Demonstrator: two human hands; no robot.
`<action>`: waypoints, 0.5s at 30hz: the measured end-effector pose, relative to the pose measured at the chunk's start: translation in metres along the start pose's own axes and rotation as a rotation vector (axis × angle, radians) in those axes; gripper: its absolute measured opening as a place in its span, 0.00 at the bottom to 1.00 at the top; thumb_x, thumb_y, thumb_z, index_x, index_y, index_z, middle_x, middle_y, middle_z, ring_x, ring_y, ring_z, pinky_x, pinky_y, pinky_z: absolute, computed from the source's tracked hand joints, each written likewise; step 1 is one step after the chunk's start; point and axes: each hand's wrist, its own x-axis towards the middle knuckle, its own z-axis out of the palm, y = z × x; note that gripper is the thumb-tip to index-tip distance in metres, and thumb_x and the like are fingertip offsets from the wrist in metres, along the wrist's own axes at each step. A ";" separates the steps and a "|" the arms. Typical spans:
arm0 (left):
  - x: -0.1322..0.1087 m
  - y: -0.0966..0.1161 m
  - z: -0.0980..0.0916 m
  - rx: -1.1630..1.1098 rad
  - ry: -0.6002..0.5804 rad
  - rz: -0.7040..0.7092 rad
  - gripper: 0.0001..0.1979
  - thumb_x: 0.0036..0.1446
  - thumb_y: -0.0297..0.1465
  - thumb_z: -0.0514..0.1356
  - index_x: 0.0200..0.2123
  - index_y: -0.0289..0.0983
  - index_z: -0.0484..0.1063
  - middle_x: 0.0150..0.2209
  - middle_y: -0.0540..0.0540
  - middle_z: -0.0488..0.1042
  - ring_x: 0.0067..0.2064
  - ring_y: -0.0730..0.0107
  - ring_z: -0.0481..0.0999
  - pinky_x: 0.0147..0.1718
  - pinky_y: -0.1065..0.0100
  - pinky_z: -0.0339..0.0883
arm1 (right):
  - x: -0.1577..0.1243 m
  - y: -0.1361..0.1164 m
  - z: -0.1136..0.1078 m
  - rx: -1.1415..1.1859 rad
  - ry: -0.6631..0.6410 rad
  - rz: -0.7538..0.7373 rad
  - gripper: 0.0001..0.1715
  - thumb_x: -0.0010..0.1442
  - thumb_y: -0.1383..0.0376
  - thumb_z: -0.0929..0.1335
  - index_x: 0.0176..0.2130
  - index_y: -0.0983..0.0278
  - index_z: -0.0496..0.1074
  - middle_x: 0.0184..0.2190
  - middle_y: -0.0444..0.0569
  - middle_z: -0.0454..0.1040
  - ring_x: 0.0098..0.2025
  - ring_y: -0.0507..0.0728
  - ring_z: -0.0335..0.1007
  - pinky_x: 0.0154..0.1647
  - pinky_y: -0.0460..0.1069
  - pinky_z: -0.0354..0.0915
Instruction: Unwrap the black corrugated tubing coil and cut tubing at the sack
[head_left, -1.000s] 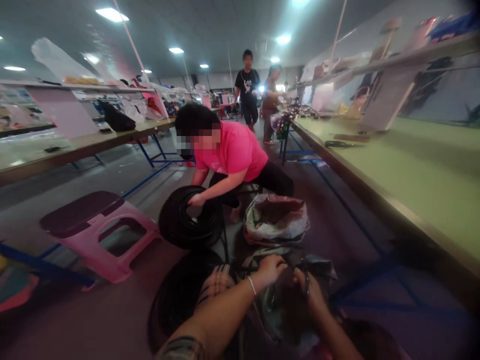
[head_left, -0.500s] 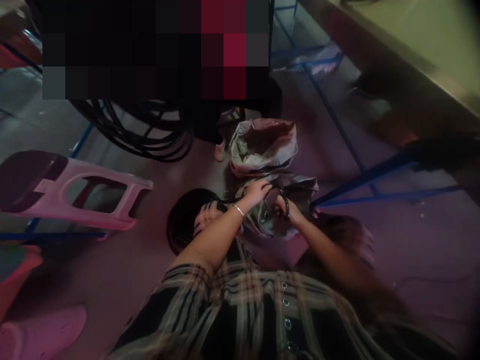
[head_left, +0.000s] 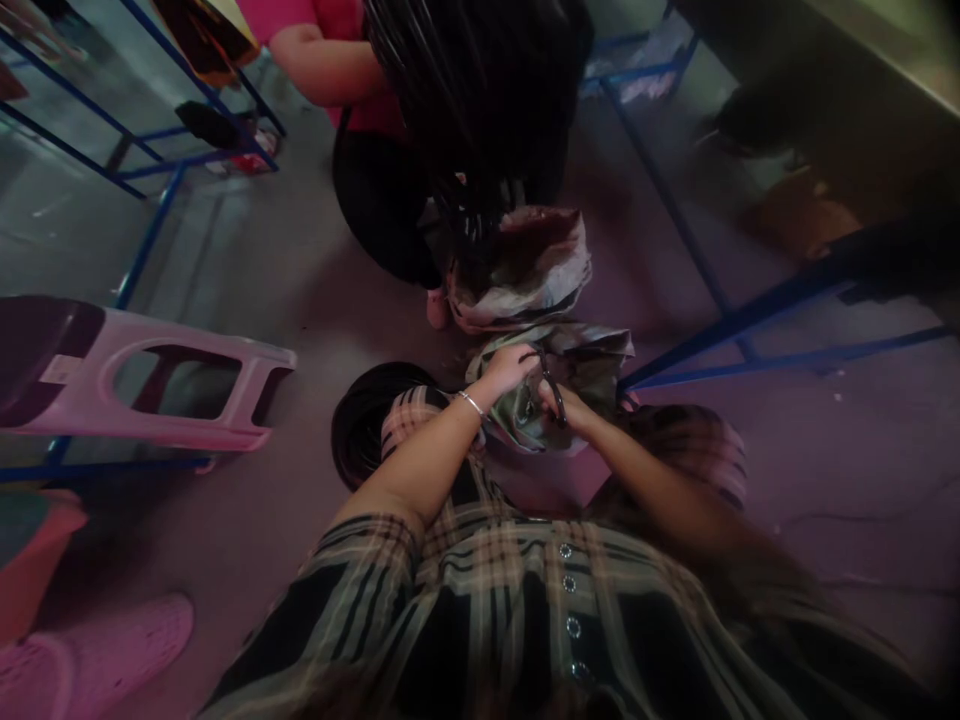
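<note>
My left hand (head_left: 508, 368), with a thin bracelet at the wrist, is closed on the edge of a crumpled greenish plastic bag (head_left: 581, 365) in front of my knees. My right hand (head_left: 564, 404) is closed too, gripping a small dark loop that looks like black cable or a scissors handle; I cannot make out which. A dark coil of black cable (head_left: 367, 420) lies on the floor by my left knee. A second open bag (head_left: 536, 265) stands just beyond the first.
A person in a pink top (head_left: 322, 40) crouches opposite, lifting a big bundle of black cable (head_left: 480, 90). A pink plastic stool (head_left: 142, 375) stands at the left. Blue table legs (head_left: 750, 330) run along the right, under a green-topped bench (head_left: 892, 40).
My head has tilted from looking across the room to looking down at my lap. The person opposite has raised the cable coil off the floor. My hands stayed at the bag.
</note>
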 end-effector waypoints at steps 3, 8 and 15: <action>-0.001 -0.001 0.004 0.029 -0.049 -0.013 0.16 0.69 0.34 0.56 0.50 0.35 0.81 0.45 0.46 0.82 0.45 0.64 0.77 0.46 0.68 0.68 | -0.001 -0.002 -0.001 -0.085 -0.003 0.007 0.37 0.57 0.31 0.69 0.36 0.62 0.69 0.29 0.46 0.75 0.27 0.54 0.71 0.26 0.46 0.63; -0.001 -0.002 0.014 0.082 -0.082 -0.012 0.15 0.69 0.32 0.56 0.49 0.34 0.81 0.46 0.44 0.82 0.45 0.65 0.77 0.47 0.69 0.67 | -0.008 -0.008 0.003 -0.117 -0.042 0.033 0.33 0.56 0.36 0.73 0.32 0.62 0.70 0.22 0.46 0.72 0.25 0.54 0.69 0.26 0.47 0.62; -0.003 -0.008 0.036 0.172 -0.152 -0.094 0.16 0.69 0.33 0.56 0.52 0.35 0.81 0.50 0.42 0.82 0.49 0.63 0.78 0.47 0.69 0.67 | -0.012 0.002 0.018 -0.132 -0.011 0.208 0.16 0.62 0.60 0.69 0.25 0.63 0.69 0.17 0.46 0.68 0.21 0.55 0.67 0.22 0.48 0.62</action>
